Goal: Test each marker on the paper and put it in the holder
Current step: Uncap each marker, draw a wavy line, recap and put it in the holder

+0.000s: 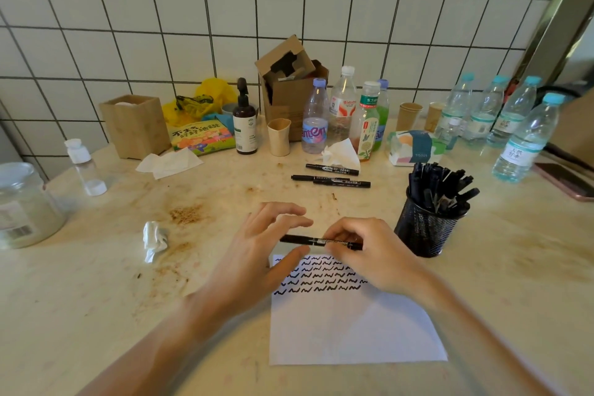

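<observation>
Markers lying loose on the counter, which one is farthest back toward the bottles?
The marker beside the crumpled tissue; the other two loose markers lie side by side nearer the paper.

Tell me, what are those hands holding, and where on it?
A black marker, level above the paper. The right hand grips its right half; the left hand is at its left end, fingers spread, grip unclear.

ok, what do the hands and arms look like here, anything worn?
Two bare hands, left hand and right hand, with bare forearms running to the bottom edge of the picture. No sleeves, gloves, watch or bracelets visible. No rings can be made out on the fingers that show. Nails look short and unpainted.
</observation>
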